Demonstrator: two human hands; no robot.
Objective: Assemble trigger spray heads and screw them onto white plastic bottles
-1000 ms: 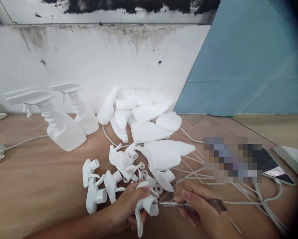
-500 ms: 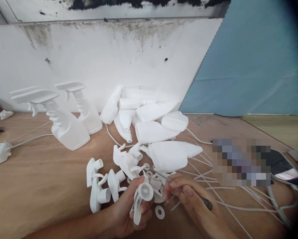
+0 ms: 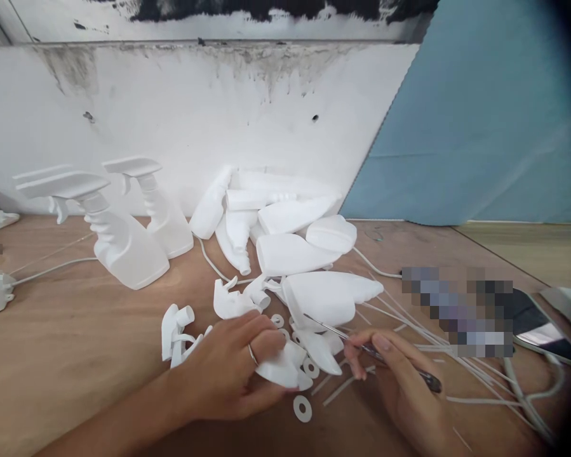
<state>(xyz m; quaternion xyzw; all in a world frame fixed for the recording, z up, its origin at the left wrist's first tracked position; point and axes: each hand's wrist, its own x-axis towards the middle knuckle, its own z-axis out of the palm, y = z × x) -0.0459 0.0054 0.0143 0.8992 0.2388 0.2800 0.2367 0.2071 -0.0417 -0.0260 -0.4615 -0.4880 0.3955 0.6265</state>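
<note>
Spray head [image 3: 285, 368] in the left hand [image 3: 237, 365] sits at 6 o'clock of the view, just over the table [image 3: 66, 349]. Fingers and thumb are closed around it, with little gap, though the fingers hide much of the piece and their motion is blurred. Gripped at one end as it seems to be, it could twist or slide out, above all if pushed from the free side.

The right hand [image 3: 390, 365] pinches a thin metal tool [image 3: 429, 380], fingers closed well back from the tip. Its tip points to 10 o'clock and lies in front of a bottle [image 3: 323, 295]; whether they touch, I cannot tell. A slip there might scratch the plastic or jab the left fingers, since the two hands work close together.

Reckoned from the spray head, one loose washer [image 3: 296, 408] lies flat at 5 o'clock, near the left thumb; a sleeve or wrist might sweep it off. Thin tubes [image 3: 423, 348] cross one another at 3 o'clock, where the right hand could snag them.

As for looks, the spray head is plain white, smooth and rounded, tapering toward 4 o'clock; its trigger cannot be made out. Similar white spray heads [image 3: 171, 330] lie toward 10 o'clock.
</note>
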